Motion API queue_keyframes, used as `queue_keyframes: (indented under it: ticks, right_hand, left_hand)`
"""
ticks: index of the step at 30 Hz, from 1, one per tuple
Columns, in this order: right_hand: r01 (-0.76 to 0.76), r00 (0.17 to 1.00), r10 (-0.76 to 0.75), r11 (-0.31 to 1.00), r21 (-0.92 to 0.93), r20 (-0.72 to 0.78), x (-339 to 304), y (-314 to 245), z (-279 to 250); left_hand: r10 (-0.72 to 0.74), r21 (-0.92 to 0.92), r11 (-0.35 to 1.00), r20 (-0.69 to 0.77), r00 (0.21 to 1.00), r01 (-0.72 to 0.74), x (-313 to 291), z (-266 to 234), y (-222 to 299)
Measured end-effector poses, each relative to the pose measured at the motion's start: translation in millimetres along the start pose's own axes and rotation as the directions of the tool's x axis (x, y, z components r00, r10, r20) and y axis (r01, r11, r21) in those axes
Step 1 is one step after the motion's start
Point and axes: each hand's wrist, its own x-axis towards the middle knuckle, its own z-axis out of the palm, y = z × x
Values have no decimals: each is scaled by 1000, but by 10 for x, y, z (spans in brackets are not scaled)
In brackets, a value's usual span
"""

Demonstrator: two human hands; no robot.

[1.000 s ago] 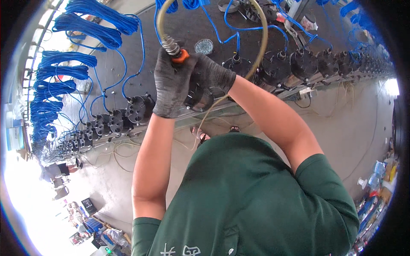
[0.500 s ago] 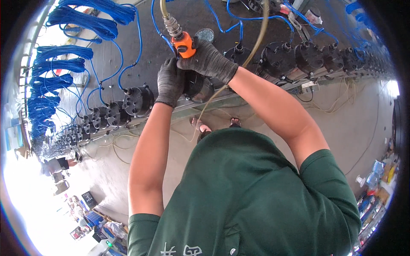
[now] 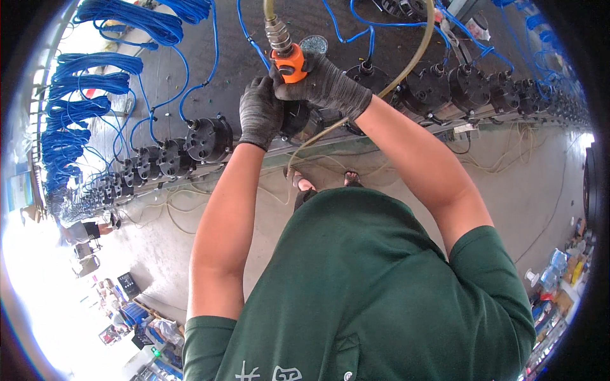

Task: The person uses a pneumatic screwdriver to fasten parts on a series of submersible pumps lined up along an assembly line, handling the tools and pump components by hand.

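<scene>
My gloved right hand (image 3: 325, 84) is closed around an orange air screwdriver (image 3: 290, 63), whose metal coupling runs up into a clear yellowish hose. The tool's lower end is hidden behind the hands. Just left of it is my gloved left hand (image 3: 260, 114), its fingers curled together close to the tool; what they pinch is hidden. Beneath both hands sits a round black housing (image 3: 301, 124) at the bench edge, partly covered by the gloves. A small round dish (image 3: 314, 44) of tiny metal parts, probably screws, lies just beyond the right hand.
More round black housings (image 3: 210, 140) line the bench edge on both sides, with blue cables attached. Coiled blue cable bundles (image 3: 130, 24) lie at the far left. The hose (image 3: 416, 57) loops over my right wrist. Thin hoses trail across the floor (image 3: 495, 190).
The bench, hands and tool all sit slightly further right in the picture, as the view has shifted. Both hands keep the same hold and position over the housing.
</scene>
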Motion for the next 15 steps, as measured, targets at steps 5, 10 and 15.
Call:
queue_keyframes:
  ticks: [5, 10, 15]
  right_hand:
    - [20, 999, -24, 996, -87, -47, 37, -47, 170]
    - [-105, 992, 86, 969, -226, -91, 70, -13, 159]
    - [-53, 996, 38, 980, -194, -82, 69, 31, 175]
  left_hand:
    - [-109, -576, 814, -23, 994, 76, -60, 139, -88]
    - [-127, -613, 782, 15, 992, 109, -24, 132, -94]
    - [-146, -386, 912, 21, 989, 143, -22, 61, -37]
